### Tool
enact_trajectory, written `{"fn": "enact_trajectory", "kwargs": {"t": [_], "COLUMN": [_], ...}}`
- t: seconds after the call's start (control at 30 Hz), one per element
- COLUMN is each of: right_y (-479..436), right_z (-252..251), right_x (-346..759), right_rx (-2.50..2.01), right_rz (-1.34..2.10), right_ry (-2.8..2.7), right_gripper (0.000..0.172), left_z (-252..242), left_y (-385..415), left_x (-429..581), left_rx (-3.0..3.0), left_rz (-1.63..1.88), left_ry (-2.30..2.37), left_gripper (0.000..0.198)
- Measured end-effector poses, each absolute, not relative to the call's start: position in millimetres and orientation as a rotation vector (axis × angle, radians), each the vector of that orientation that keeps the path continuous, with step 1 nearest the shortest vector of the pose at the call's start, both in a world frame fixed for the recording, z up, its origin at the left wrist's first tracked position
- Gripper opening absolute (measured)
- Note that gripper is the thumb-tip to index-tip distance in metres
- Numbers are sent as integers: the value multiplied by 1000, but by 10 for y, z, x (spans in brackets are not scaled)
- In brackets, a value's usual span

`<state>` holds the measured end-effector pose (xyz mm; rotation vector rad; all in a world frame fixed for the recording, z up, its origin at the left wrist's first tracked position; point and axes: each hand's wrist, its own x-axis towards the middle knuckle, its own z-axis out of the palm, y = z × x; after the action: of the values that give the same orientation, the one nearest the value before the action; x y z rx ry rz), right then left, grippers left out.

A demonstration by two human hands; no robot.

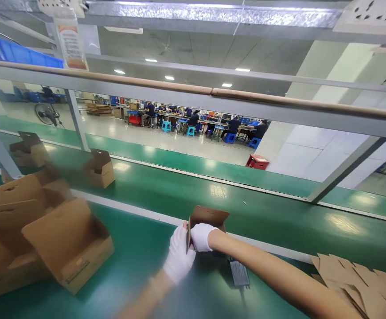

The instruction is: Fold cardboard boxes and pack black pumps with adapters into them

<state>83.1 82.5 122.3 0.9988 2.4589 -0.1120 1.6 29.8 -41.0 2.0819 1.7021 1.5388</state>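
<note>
Both my hands wear white gloves and are at a small brown cardboard box (209, 216) with its lid raised, near the white strip. My left hand (179, 254) grips the box's left side, thumb near the lower edge and fingertips at the top. My right hand (203, 237) reaches into the box's opening, its fingers curled; whatever they hold, if anything, is hidden. Just below my right wrist a flat grey device (239, 273) with short prongs lies on the green surface (139, 239).
Open cardboard boxes (69, 243) crowd the left side; two more stand farther back. Flat folded cardboard (355, 279) is stacked at the lower right. A metal frame rail (166, 86) crosses ahead, with a blue bin (20, 53) and a bottle above. People sit at distant tables.
</note>
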Motion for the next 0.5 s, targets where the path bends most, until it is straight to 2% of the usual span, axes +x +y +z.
{"fn": "enact_trajectory", "kwargs": {"t": [0.13,0.27,0.37,0.43,0.5], "right_y": [803,620,504,516,576], "right_z": [1185,1405,1477,1363,1115], "right_x": [836,1194,1726,2124,2454], "right_rx": [1037,1232,1537,1781,1865], "right_rz": [-163,-120,-131,-311,-638], "right_ry": [2487,2678,2764,2695,2545], "right_gripper": [18,25,35,36,24], "left_z": [-446,-355,-113,91,269], "left_y": [277,217,100,9,-56], "left_x": [49,-2,-30,8,107], "left_rx": [2103,2143,2245,2380,2555], "left_rz": [1606,1628,1635,1645,1581], "left_ry": [1717,1858,1827,1735,1678], "left_gripper": [58,58,66,74,78]}}
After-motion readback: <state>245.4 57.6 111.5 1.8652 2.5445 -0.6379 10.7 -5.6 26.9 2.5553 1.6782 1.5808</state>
